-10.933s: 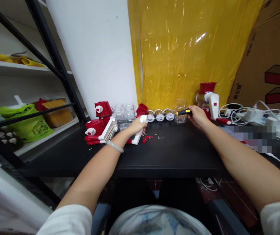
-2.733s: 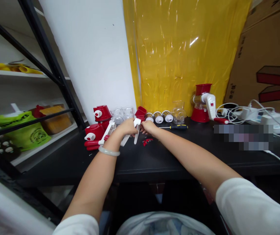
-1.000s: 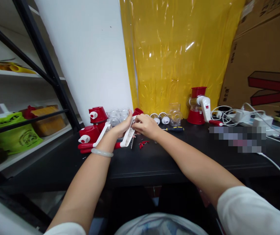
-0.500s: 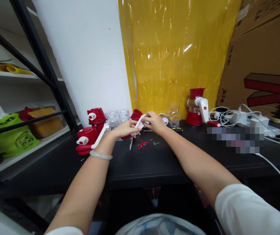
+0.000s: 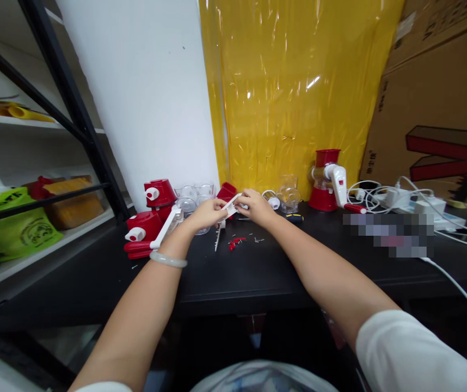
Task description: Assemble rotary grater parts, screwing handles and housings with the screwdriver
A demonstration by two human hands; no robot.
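Note:
A long white plastic piece point(image 5: 230, 207) is held above the table between both hands. My left hand point(image 5: 207, 214) pinches its left side, and my right hand point(image 5: 255, 206) grips its upper right end with bent fingers. Part of the piece is hidden by the fingers. Just below, a narrow white toothed strip point(image 5: 217, 238) lies on the table. Small red parts point(image 5: 237, 243) and a few loose screws point(image 5: 259, 240) are scattered to its right. Behind the hands stands a red plastic part point(image 5: 227, 191). A screwdriver with a black and yellow handle point(image 5: 294, 218) rests beyond my right wrist.
Red housings point(image 5: 146, 226) with a white crank arm point(image 5: 167, 226) stand at left, beside clear plastic containers point(image 5: 196, 193). A red and white hand-cranked grinder point(image 5: 324, 182) is at right, near tangled cables and chargers point(image 5: 429, 206). The black table point(image 5: 233, 280) has a shelf on its left.
The white piece has tilted and turned slightly in my hands, showing less of its broad face. Both hands keep their hold and have barely shifted.

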